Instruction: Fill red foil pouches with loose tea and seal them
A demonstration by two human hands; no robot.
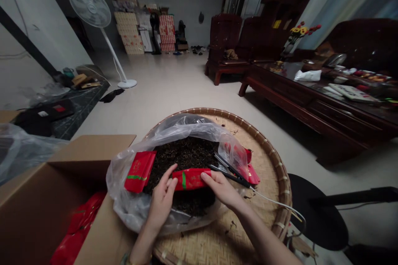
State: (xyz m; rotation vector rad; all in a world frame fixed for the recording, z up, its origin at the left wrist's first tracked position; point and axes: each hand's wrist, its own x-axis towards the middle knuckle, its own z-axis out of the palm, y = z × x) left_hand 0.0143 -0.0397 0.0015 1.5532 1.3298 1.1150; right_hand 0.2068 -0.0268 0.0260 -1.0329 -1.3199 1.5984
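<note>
Both hands hold a small red foil packet (191, 179) with a green stripe, level above a heap of dark loose tea (186, 155). My left hand (161, 201) pinches its left end; my right hand (221, 188) grips its right end. The tea lies in a clear plastic bag (183, 130) on a round woven bamboo tray (267, 149). A stack of red packets (140, 170) leans on the bag's left edge. A black sealing tool (231, 170) with a white cord lies just right of my right hand.
An open cardboard box (46, 190) with red packets (77, 225) inside stands at the left. More red packets (248, 165) lie behind the tool. A black stool (317, 215) is at the right, a dark wooden table (311, 103) beyond it, and a standing fan (91, 8) far left.
</note>
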